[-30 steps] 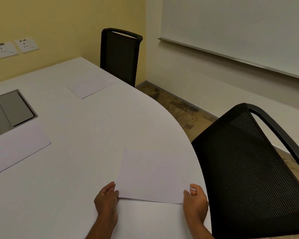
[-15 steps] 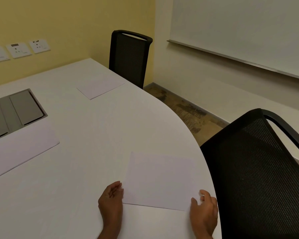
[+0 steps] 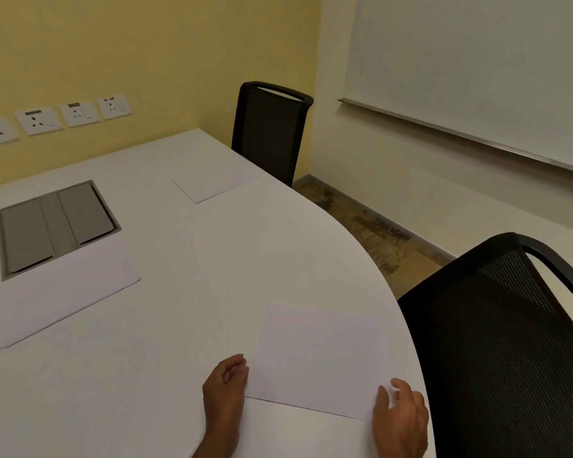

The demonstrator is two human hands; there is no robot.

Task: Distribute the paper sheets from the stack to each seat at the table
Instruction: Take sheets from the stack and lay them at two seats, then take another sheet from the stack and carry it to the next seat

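Far left on the table (image 3: 186, 259), stack (image 3: 70, 292). Then left hand (image 3: 224, 388), loosely curled, empty, just beside the sheet (image 3: 318, 358) lying flat. Right hand (image 3: 401, 418) relaxed, fingers (image 3: 398, 385) at its near right corner, gripping nothing.

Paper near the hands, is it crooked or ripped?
The paper sheet lies flat and whole before the near chair, only slightly turned against the table edge. Nothing else stands out.
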